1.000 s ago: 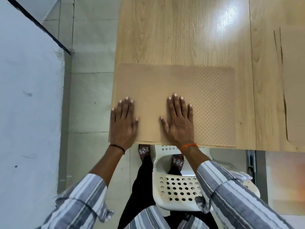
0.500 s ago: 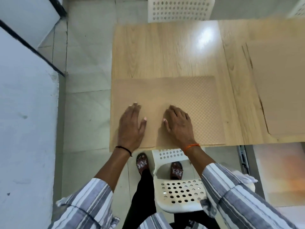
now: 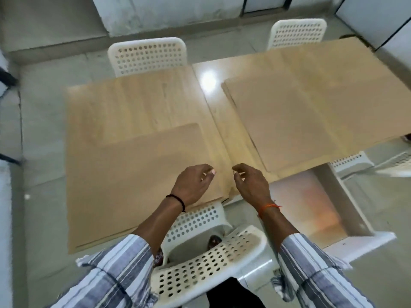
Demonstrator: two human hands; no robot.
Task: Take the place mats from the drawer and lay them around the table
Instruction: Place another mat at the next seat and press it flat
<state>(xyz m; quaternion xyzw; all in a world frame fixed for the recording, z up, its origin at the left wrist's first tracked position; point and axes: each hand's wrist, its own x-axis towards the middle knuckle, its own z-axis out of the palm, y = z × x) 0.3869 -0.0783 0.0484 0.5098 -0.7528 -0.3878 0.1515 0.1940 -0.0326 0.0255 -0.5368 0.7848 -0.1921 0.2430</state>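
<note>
A tan place mat (image 3: pixel 133 174) lies flat at the near left corner of the light wooden table (image 3: pixel 155 103). A second tan place mat (image 3: pixel 289 121) lies to the right, and another tan sheet (image 3: pixel 347 70) seems to lie beyond it. My left hand (image 3: pixel 192 184) hovers over the near mat's right edge, fingers loosely curled, holding nothing. My right hand (image 3: pixel 251 183) hangs beside it over the strip of bare wood between the mats, also curled and empty. The white drawer (image 3: pixel 311 205) stands pulled out under the table at the right.
A white perforated chair (image 3: pixel 206 258) stands right in front of me, tucked at the table edge. Two more white chairs (image 3: pixel 146 55) (image 3: pixel 297 32) stand at the far side, another (image 3: pixel 353 161) at the right. Grey tiled floor (image 3: pixel 40 152) surrounds the table.
Both hands have lifted off the near mat and moved right, fingers curling. The view has tilted up and now takes in the whole table, the far chairs and the pulled-out drawer.
</note>
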